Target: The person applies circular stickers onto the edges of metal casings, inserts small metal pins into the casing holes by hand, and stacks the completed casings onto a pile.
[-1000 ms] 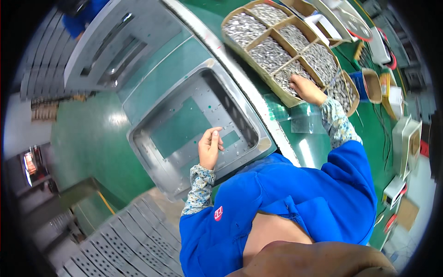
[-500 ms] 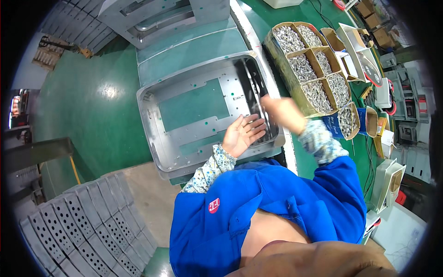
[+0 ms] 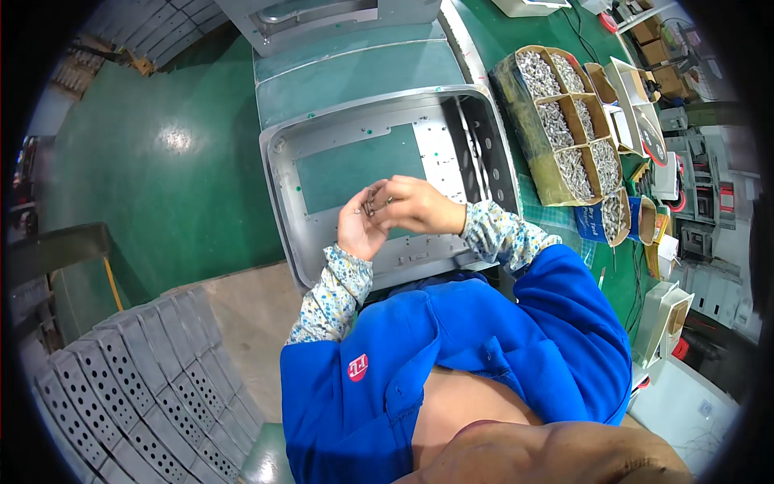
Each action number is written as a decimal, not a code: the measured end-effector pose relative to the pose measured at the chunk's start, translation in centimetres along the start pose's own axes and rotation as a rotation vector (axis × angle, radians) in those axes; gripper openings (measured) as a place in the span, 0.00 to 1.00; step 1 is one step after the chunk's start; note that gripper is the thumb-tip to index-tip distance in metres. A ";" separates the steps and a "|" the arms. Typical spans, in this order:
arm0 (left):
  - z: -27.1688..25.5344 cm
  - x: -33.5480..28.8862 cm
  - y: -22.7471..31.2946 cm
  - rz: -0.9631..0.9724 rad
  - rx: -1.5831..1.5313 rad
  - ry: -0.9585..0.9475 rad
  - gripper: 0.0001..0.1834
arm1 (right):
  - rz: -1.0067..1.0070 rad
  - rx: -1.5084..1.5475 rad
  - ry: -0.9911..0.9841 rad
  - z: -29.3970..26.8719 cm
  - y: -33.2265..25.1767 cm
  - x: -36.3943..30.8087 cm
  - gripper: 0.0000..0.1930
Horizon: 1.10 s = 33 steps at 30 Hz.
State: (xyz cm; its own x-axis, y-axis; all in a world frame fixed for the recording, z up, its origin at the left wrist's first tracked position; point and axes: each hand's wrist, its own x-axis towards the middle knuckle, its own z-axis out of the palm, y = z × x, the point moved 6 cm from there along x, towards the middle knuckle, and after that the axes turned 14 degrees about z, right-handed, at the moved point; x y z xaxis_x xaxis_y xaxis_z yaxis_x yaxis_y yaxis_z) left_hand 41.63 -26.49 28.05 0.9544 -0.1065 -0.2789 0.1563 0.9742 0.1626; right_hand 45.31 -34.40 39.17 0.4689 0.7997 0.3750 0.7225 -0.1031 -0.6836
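Small metal fasteners rest in my cupped left hand, over the near-left part of a grey rectangular metal housing. My right hand reaches across from the right, its fingers bent together at the left palm. Whatever the right fingertips pinch is too small to make out. Below both hands lies the housing, with a large rectangular opening, small holes and studs in its floor. Along its right inner side runs a black strip with round holes.
A divided cardboard box full of small metal fasteners stands to the right, with a blue carton near it. Another metal housing is beyond the work surface. Stacked perforated grey panels fill the lower left.
My right hand has moved left from the black strip to my left palm. The left hand, open with palm up before, has moved left and is now cupped around small fasteners.
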 end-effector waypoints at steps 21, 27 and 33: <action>-4.2 1.9 9.6 0.574 0.550 0.398 0.11 | 0.726 -0.703 -0.057 0.1 17.6 -5.4 0.01; -2.7 1.7 10.4 0.633 0.564 0.367 0.15 | 0.796 -0.758 -0.100 0.5 18.5 -5.1 0.02; -3.5 1.8 9.7 0.518 0.481 0.397 0.17 | 0.540 -0.667 0.000 3.2 13.5 1.0 0.10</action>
State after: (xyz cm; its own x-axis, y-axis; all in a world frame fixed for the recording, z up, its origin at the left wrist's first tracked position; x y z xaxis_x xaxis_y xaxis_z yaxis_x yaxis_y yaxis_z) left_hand 43.95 -16.50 25.84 0.7883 0.5014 -0.3566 -0.1023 0.6784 0.7275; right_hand 53.86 -33.09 28.30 0.8347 0.5408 0.1042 0.5479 -0.7959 -0.2577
